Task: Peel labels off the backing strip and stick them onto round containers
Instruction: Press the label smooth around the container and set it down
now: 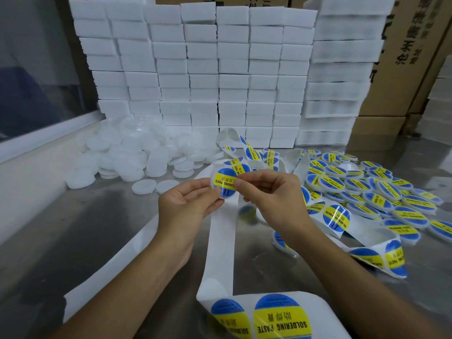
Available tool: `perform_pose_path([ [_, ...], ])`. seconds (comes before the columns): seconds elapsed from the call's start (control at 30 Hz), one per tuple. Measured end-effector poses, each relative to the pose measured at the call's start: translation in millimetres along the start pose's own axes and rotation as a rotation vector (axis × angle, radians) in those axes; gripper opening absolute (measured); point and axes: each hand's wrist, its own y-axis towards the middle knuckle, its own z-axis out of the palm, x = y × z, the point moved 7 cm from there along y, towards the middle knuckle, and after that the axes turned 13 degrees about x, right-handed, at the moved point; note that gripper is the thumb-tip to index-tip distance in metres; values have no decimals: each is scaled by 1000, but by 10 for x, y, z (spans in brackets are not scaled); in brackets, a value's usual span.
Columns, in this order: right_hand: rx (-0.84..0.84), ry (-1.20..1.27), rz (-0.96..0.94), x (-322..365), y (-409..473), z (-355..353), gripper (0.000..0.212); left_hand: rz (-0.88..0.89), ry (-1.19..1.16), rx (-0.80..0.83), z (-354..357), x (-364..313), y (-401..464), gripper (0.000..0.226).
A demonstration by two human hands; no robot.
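Holding a round container (223, 182) in its curled fingers above the backing strip (221, 241), the left hand (188, 200) steadies it while the right hand (271, 194) pinches the blue-and-yellow label (226, 181) against its face

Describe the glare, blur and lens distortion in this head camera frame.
Head view: wide-angle bending bows the foam block stack outward; the steel table carries soft overhead sheen; glare streaks one label on the backing strip; the unlabeled lids wash out to white; the hands stay sharp.
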Motion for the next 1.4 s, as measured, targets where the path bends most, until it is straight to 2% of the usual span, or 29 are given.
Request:
perform_pose_path([
  [0.13, -5, -6, 13, -15, -2, -14, 9, 59, 85, -10, 10, -42, -9, 16],
  [0.57, -90, -117, 60, -94, 18, -141, 9, 74, 91, 60, 89, -89, -25, 19],
  [0.7, -149, -291, 22, -86, 2, -180, 15, 45, -7, 107, 130, -95, -14, 23],
  [0.77, -120, -276, -14, -73, -3, -113, 14, 31, -91, 138, 166, -66, -10, 32],
  [0.87, -45, -210, -40, -90, -2, 12, 34, 30, -136, 233, 262, -37, -14, 41],
  [0.97, -25, -129, -22, -112, 16, 44, 41, 27, -105, 302, 316, -43, -17, 42],
  [1.07, -43, 25, -20, -108, 39, -5, 28, 24, -89, 345, 353, -29, -37, 34],
  [1.13, -68, 43, -37, -107, 44, -71, 11, 25, -68, 363, 378, -12, -52, 34],
  [1.2, -77, 14, -44, -99, 36, -92, 8, 30, -52, 364, 382, -2, -55, 37],
  [1.27, -64, 1, -28, -99, 19, -48, 18, 38, -24, 357, 368, -5, -44, 41],
  [1.33, -54, 7, 5, -119, -1, 6, 37, 44, 17, 356, 362, -12, -36, 46],
  [1.4, -70, -21, 28, -130, 2, 2, 39, 56, 55, 362, 358, -19, -34, 41],
])
